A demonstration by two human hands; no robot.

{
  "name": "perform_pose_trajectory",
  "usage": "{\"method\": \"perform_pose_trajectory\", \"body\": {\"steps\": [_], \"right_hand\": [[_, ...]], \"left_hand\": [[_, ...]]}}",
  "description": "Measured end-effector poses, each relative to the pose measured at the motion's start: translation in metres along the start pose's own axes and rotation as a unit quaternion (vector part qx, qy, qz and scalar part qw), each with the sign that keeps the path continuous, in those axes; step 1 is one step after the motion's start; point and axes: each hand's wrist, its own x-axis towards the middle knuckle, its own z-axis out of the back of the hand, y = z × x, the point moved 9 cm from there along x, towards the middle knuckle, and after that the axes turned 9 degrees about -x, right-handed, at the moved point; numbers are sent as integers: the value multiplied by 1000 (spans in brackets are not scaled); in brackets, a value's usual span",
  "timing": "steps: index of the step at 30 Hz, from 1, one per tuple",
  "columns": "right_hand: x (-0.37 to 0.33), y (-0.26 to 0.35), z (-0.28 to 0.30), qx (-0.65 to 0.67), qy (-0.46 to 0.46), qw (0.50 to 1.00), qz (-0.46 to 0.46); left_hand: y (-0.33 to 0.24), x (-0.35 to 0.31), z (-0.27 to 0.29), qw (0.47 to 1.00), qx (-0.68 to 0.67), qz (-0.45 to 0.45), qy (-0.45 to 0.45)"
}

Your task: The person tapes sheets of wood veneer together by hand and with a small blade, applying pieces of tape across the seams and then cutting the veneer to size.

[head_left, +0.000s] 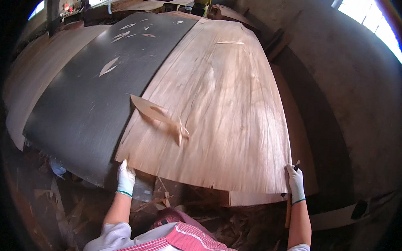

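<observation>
A large light-brown wood veneer sheet (219,108) stretches away from me, its near edge ragged with a small split. My left hand (126,178), in a white glove with a green cuff, is closed on the sheet's near left corner. At the near right edge, my right hand (296,183), gloved the same way, grips the sheet. A small dark object (297,165) pokes up from that hand; its kind cannot be made out. A loose pointed veneer scrap (150,109) lies across the sheet's left part, with a smaller curled piece beside it.
A dark board (91,86) lies left of the sheet, with several leaf-shaped veneer scraps (109,66) on it. More veneer (48,67) is at far left. Scraps litter the floor (246,224) near me. A wall (344,77) rises at right. A person (202,2) is at the back.
</observation>
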Motion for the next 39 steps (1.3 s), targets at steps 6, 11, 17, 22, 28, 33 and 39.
{"method": "perform_pose_trajectory", "body": {"steps": [6, 11, 17, 22, 28, 33, 39], "right_hand": [[82, -84, 153, -88, -41, 995, 36], [129, -164, 273, -125, -40, 991, 40], [184, -272, 273, -102, -8, 991, 84], [209, -329, 387, -153, -37, 987, 32], [275, -328, 437, -241, -38, 964, 109], [289, -327, 509, -342, -65, 935, 59], [272, -370, 537, -375, -97, 921, 49]], "left_hand": [[168, -91, -65, 998, 52, 10, 45], [275, -136, -96, 980, -117, 83, 136], [251, -82, -9, 982, 110, -147, 52], [408, -143, -41, 998, 8, -53, 43], [444, -157, -28, 976, 91, -188, -52], [532, -204, -56, 955, 148, -235, -98], [545, -292, -39, 935, 221, -255, -107]]}}
